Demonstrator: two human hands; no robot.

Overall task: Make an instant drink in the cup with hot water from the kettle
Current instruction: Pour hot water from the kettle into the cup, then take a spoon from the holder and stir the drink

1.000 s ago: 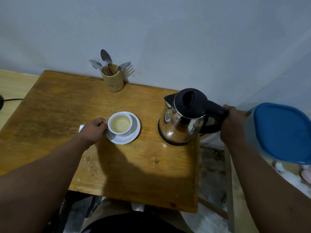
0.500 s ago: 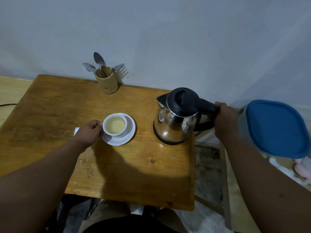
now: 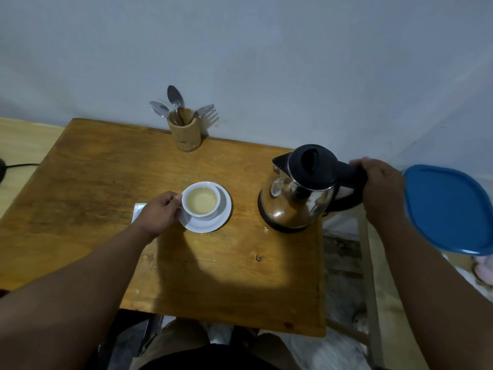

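Observation:
A white cup (image 3: 201, 200) holding pale yellowish liquid stands on a white saucer (image 3: 213, 222) in the middle of the wooden table (image 3: 93, 188). My left hand (image 3: 157, 213) grips the cup at its left side, where the handle is hidden by my fingers. A steel kettle (image 3: 298, 198) with a black lid stands upright on the table near its right edge. My right hand (image 3: 381, 185) is wrapped around the kettle's black handle. A white sachet (image 3: 138, 209) lies partly under my left hand.
A wooden holder (image 3: 186, 133) with spoons and a fork stands at the table's back edge against the wall. A container with a blue lid (image 3: 450, 209) sits off the table to the right. A black cable (image 3: 18, 165) runs at the far left.
Both hands keep their holds on the cup and the kettle handle. The kettle stays on the table; only the camera view has shifted slightly.

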